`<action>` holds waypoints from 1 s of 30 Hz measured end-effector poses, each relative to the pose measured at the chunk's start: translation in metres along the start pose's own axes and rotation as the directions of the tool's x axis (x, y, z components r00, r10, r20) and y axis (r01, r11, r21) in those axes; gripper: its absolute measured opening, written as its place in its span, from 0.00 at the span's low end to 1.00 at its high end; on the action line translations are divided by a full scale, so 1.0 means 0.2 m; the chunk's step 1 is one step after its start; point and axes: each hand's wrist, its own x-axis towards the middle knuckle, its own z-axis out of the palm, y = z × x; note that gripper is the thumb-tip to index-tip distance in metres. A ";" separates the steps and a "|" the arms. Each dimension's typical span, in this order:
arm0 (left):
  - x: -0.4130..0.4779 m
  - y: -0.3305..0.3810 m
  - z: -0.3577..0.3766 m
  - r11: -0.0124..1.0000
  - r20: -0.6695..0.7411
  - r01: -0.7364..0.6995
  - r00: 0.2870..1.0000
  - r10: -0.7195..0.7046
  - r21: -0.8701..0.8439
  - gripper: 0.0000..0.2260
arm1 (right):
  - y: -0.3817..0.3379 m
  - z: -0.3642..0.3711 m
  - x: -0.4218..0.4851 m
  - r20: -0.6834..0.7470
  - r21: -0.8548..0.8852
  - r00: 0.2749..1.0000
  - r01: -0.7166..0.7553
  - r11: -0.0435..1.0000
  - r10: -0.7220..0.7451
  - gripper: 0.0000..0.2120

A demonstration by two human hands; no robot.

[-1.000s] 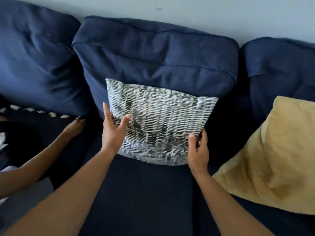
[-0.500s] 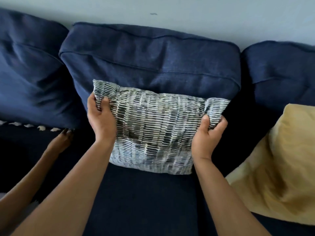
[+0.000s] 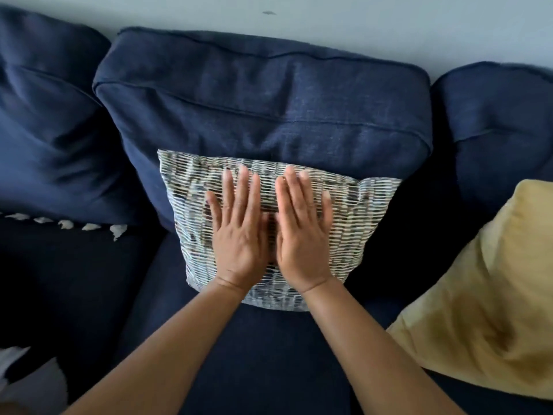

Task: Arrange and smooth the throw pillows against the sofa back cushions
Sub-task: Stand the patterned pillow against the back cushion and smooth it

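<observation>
Both hands lie flat, palms down, on the front face of the patterned throw pillow [image 3: 356,211], a grey, white and dark woven-look cushion with no readable label or writing on it. The left hand [image 3: 238,238] and the right hand [image 3: 302,238] sit side by side at the pillow's middle, thumbs nearly touching, fingers spread open and pointing up toward the sofa back; neither hand grips anything, they only press on the fabric. The fingertips are slightly blurred. The pillow stands on the navy seat cushion [image 3: 254,354] under the forearms and leans against the middle back cushion [image 3: 263,94], which rises just beyond the fingertips. Past the left hand is another navy back cushion [image 3: 51,121], and below it, well to the left of that hand, a row of small white tassels [image 3: 65,224] runs along a dark edge. Past the right hand is a third navy back cushion [image 3: 496,109], and well to the right of that hand a mustard-yellow throw pillow [image 3: 490,301] leans on the seat, apart from the patterned one. A pale wall [image 3: 359,22] shows above the cushions, with a small dark mark [image 3: 268,12] on it. No containers are in view.
</observation>
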 end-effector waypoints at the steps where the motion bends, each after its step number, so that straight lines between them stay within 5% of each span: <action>1: 0.00 -0.05 0.03 0.999 0.085 -0.004 0.996 0.000 0.043 0.25 | 0.06 0.04 -0.02 0.086 -0.051 0.996 0.014 0.999 -0.010 0.27; 4: 0.05 -0.28 0.06 0.975 0.255 -0.016 0.966 -0.042 0.222 0.27 | 0.33 0.06 -0.06 0.200 -0.194 0.974 -0.066 0.979 0.105 0.30; 9: 0.20 -0.50 0.05 0.929 0.232 -0.004 0.969 -0.089 0.371 0.29 | 0.44 -0.01 -0.04 -0.017 -0.315 0.948 -0.307 0.898 0.319 0.29; 12: 0.19 -0.48 0.08 0.927 0.213 0.024 0.971 -0.112 0.375 0.28 | 0.18 0.05 -0.02 -0.035 -0.173 0.987 -0.162 0.972 0.158 0.30; 14: 0.19 -0.47 0.09 0.925 0.200 0.052 0.970 -0.136 0.377 0.28 | 0.00 0.13 -0.04 0.089 -0.135 0.991 0.107 0.985 -0.095 0.30; 16: 0.19 -0.49 0.09 0.919 0.185 0.078 0.970 -0.160 0.387 0.28 | 0.02 0.20 -0.08 0.189 -0.198 0.963 0.230 0.953 -0.193 0.31; 20: 0.17 -0.50 0.08 0.906 0.194 0.103 0.961 -0.198 0.411 0.27 | 0.38 0.15 -0.12 0.182 -0.396 0.977 -0.028 0.918 0.109 0.32; 25: 0.17 -0.36 0.06 0.911 0.028 0.258 0.959 -0.282 0.322 0.27 | 0.40 0.13 -0.17 0.091 -0.363 0.987 -0.092 0.927 0.134 0.33; 27: 0.10 -0.22 0.09 0.965 -0.079 0.174 0.984 -0.161 0.194 0.27 | 0.39 0.14 -0.16 0.095 -0.334 0.978 -0.146 0.931 0.187 0.32; 30: -0.12 0.02 0.23 0.980 0.068 -0.177 0.983 0.171 0.089 0.28 | 0.40 0.13 -0.15 0.089 -0.297 0.973 -0.179 0.938 0.214 0.31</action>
